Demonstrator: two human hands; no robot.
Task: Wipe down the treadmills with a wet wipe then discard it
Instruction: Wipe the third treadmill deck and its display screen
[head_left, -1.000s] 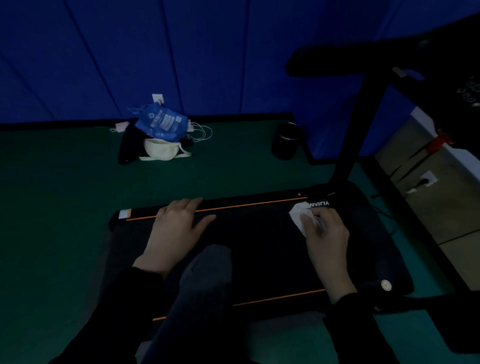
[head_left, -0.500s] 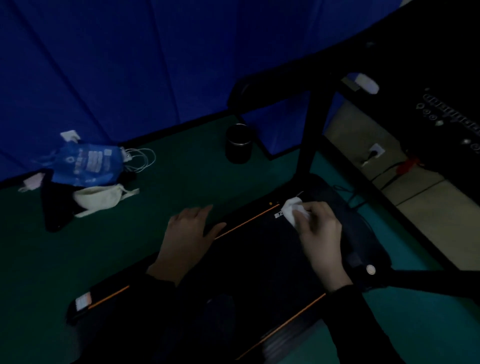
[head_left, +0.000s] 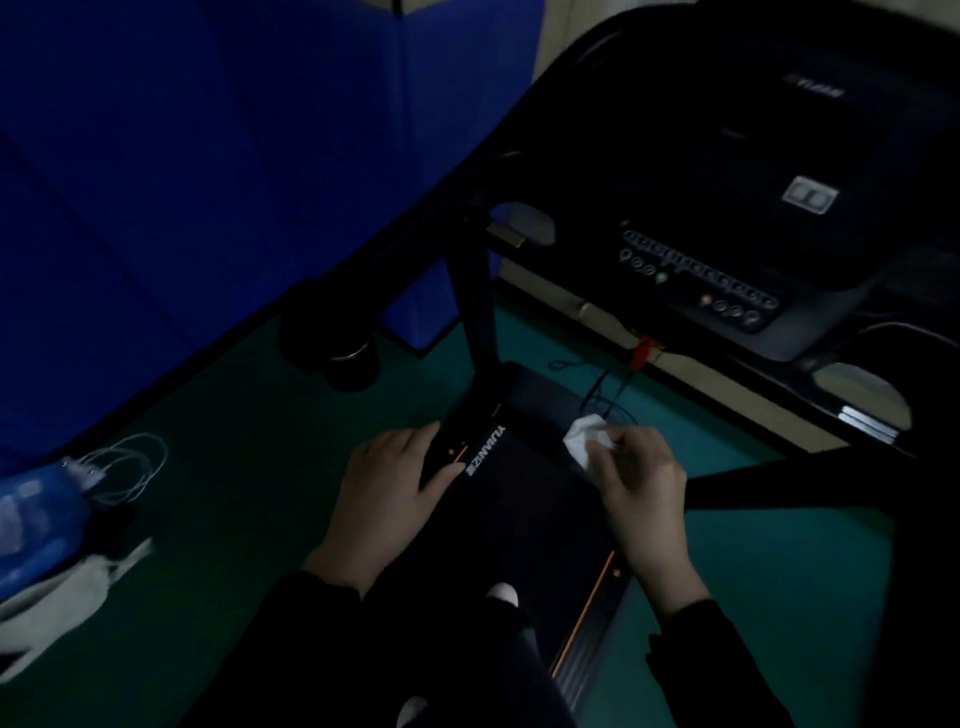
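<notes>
A black treadmill deck (head_left: 524, 514) with orange side stripes runs from the bottom of the view toward its front cover (head_left: 540, 395). My right hand (head_left: 644, 493) grips a crumpled white wet wipe (head_left: 587, 441) and presses it at the deck's front right corner. My left hand (head_left: 389, 493) lies flat, fingers apart, on the deck's left rail beside the white brand lettering. The treadmill console (head_left: 701, 280) with its rows of buttons hangs above at the upper right, on a black upright post (head_left: 475, 306).
Blue padded wall panels (head_left: 208, 156) close off the left and back. A dark cup (head_left: 348, 364) stands on the green floor by the post. A blue packet (head_left: 36, 514), white cords and a pale cloth bag (head_left: 62, 592) lie at far left. Cables trail under the console.
The view has swung right and upward, bringing the console into sight. My right hand has carried the wipe from the brand lettering across to the deck's front right corner. My left hand stays pressed on the rail.
</notes>
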